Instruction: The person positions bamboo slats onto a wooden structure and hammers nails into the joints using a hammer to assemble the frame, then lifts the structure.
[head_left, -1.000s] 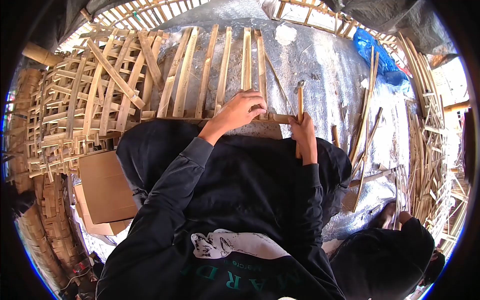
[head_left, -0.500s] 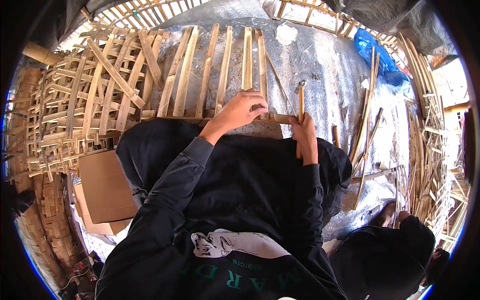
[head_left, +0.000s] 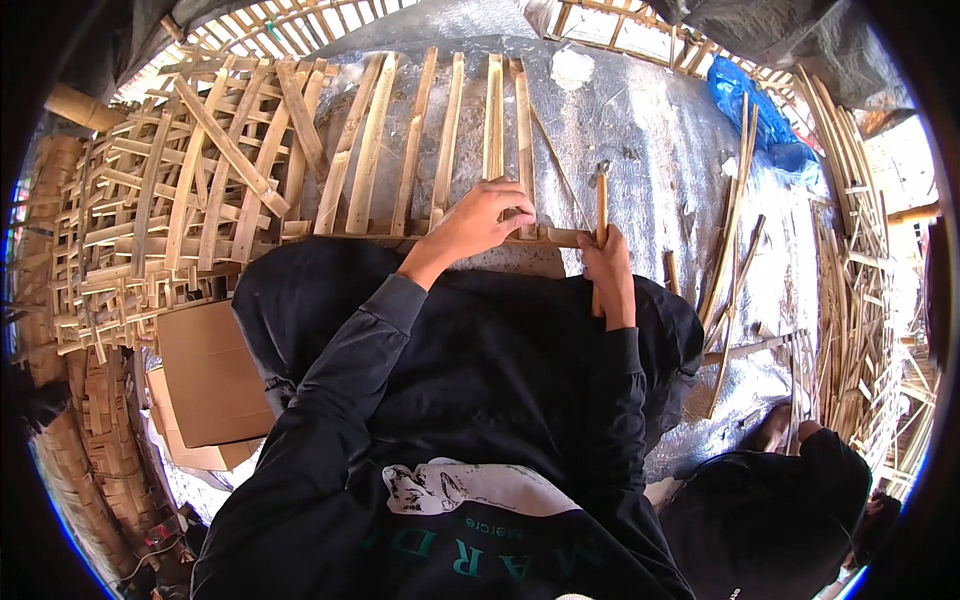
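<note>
My right hand (head_left: 612, 268) is wrapped round the wooden handle of a hammer (head_left: 602, 205), which stands upright with its small metal head at the top. That hand is beside the right end of a bamboo crosspiece (head_left: 562, 237) in front of my lap. My left hand (head_left: 480, 220) rests over the near end of a bamboo slat (head_left: 494, 120), fingers bent towards the thumb. Whatever lies between those fingertips is too small to make out. Another bamboo slat (head_left: 525, 140) runs just right of it, its near end at the crosspiece. Several parallel slats (head_left: 412, 140) reach away to the left.
Woven bamboo lattice (head_left: 120, 200) is piled at the left, near a cardboard box (head_left: 212, 370). Silvery sheeting (head_left: 660, 130) covers the floor. Loose bamboo strips (head_left: 735, 240) and a blue plastic bag (head_left: 755, 110) lie at the right. Another person (head_left: 770, 510) sits at lower right.
</note>
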